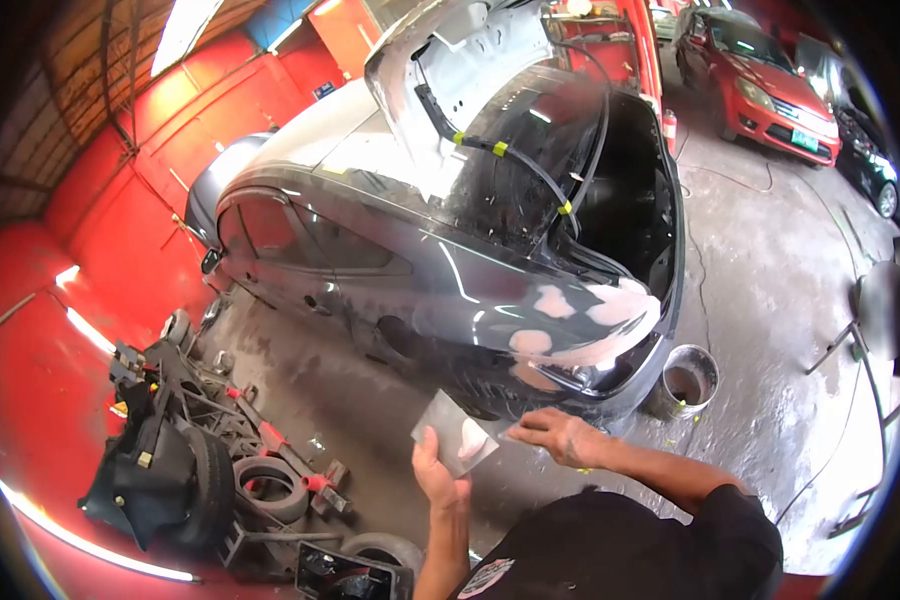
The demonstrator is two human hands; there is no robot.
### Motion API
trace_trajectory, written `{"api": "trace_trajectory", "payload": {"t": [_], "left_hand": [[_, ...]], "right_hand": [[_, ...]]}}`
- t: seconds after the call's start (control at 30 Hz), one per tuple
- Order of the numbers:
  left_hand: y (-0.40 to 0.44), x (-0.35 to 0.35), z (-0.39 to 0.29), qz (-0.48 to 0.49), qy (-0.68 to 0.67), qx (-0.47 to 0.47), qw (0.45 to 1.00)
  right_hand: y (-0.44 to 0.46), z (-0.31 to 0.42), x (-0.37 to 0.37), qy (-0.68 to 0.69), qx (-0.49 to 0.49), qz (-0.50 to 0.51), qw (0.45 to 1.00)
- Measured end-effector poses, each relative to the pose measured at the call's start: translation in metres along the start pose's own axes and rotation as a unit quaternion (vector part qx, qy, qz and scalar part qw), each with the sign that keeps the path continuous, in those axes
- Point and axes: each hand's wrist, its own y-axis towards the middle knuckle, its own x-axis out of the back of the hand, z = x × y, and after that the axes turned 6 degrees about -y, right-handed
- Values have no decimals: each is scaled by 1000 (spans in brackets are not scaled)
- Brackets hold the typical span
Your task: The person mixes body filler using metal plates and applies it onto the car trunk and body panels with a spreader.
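Note:
My left hand (438, 472) grips a flat, pale square board (440, 424) by its lower left edge, thumb on top. On the board lies a small dab of pinkish-white putty (473, 440). Just right of the board, my right hand (562, 438) is closed in a pinch; a thin thing seems to be at the fingertips, too small to name. Both hands are in front of a dark car (430, 290). Its rear corner carries several pinkish filler patches (532, 343), and the paint around them looks dull and scuffed.
The car's trunk lid (470, 75) stands raised above the open trunk (625, 190). A bucket (691, 378) sits by the rear bumper. Tires (270, 488), a jack and loose parts lie at left. A red car (760, 85) is parked behind; hoses cross the floor.

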Motion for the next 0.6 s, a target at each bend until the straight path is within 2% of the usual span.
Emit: {"api": "trace_trajectory", "payload": {"t": [0.07, 0.17, 0.3, 0.43, 0.47, 0.5, 0.57, 0.6], "left_hand": [[-4, -18, -15, 16, 68, -64, 995], [3, 12, 40, 15, 192, -20, 981], [-6, -22, 51, -26, 195, -97, 976], [-4, -3, 60, -43, 232, -98, 967], [-2, 2, 60, -55, 244, -104, 963], [-2, 1, 59, -67, 255, -109, 958], [0, -6, 54, -79, 231, -132, 961], [-2, -19, 47, -78, 196, -150, 966]], "right_hand": [[20, 10, 22, 46, -24, -97, 994], [30, 18, 66, -10, 64, -132, 989], [22, 24, 43, -28, 92, -71, 993], [-5, 21, 28, -15, 89, -92, 992], [-11, 15, 26, -6, 87, -45, 995], [-15, 9, 25, -7, 83, -48, 995], [-24, -2, 23, -9, 72, -55, 996], [-29, -7, 23, 27, 60, -27, 997]]}}
